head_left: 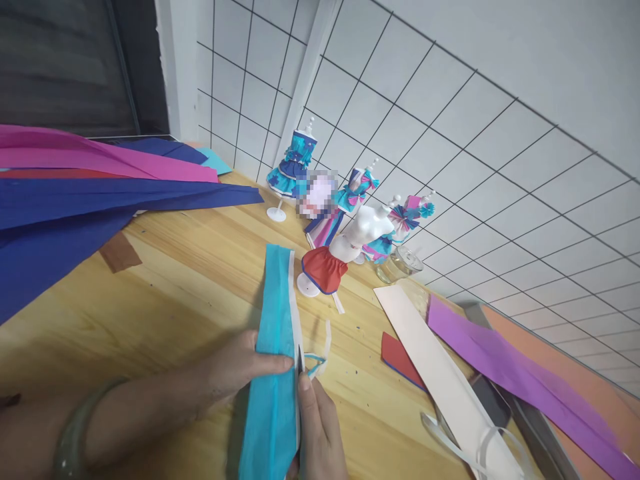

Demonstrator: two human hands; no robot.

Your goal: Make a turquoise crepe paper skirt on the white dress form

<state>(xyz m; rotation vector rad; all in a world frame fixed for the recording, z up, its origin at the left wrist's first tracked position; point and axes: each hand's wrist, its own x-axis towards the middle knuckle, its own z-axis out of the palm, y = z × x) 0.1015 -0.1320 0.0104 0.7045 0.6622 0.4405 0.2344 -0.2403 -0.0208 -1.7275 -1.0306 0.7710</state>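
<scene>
My left hand pinches a long turquoise strip with a white edge, its thumb lying on top and the fingers hidden beneath. At the strip's right edge, my right hand is closed around scissors; only part of a dark blade shows, lying against the white edge. Thin white and turquoise trimmings curl just beyond my right fingertips. Beyond the strip stands a small white mannequin in a red skirt.
Dressed mannequins stand near the tiled wall. Blue sheets and pink sheets lie at left. A glass jar, a pale strip, a red piece and a purple sheet are at right.
</scene>
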